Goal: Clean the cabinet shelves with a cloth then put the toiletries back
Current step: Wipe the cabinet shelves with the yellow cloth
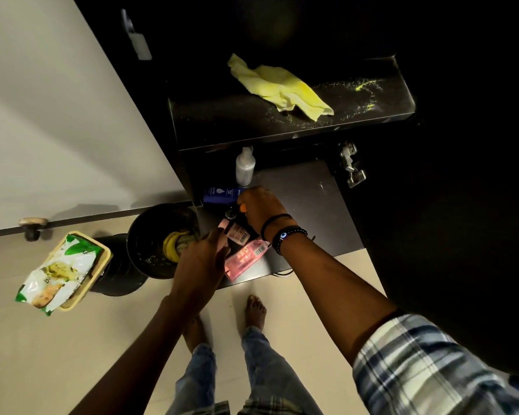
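In the middle of the frame, the blue bottle (221, 195) bears white lettering that starts "NIV"; the rest is covered. The pink tube (243, 259) and small pink bottle (235, 232) show barcodes with unreadable digits. Print on the green-and-white bag (57, 271) at left is illegible.

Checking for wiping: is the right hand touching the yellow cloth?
Apart. Head view: yellow cloth lies alone on the upper shelf; right hand is well below.
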{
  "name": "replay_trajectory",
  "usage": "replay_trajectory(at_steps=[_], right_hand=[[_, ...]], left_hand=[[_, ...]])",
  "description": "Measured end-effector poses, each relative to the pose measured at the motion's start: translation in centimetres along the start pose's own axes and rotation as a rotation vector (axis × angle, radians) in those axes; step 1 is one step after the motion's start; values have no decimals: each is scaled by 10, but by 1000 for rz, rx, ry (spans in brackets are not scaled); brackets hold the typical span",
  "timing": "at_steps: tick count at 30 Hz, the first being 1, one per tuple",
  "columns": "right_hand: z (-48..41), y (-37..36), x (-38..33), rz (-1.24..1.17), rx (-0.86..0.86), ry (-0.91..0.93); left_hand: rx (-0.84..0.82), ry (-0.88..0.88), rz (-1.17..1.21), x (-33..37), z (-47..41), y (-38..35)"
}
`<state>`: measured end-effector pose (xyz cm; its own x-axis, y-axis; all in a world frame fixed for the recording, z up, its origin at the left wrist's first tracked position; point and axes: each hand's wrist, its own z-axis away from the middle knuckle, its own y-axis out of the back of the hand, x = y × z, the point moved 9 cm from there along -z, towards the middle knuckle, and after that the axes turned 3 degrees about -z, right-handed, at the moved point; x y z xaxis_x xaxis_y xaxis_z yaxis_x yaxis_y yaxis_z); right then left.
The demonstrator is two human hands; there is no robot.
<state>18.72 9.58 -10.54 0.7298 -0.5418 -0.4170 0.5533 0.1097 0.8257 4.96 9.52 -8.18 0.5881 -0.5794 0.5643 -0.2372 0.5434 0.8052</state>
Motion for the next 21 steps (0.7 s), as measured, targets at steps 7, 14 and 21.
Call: replay_trajectory(at_steps=[7, 14, 21], right_hand=[[8, 16, 10, -108, 90, -8], [40, 73, 64, -276, 377, -156], [90, 89, 166, -305, 440, -454]], left_hand=[[23, -28, 21, 12, 4, 6], [38, -79, 44, 44, -4, 12], [58, -126, 62, 125, -51, 0]])
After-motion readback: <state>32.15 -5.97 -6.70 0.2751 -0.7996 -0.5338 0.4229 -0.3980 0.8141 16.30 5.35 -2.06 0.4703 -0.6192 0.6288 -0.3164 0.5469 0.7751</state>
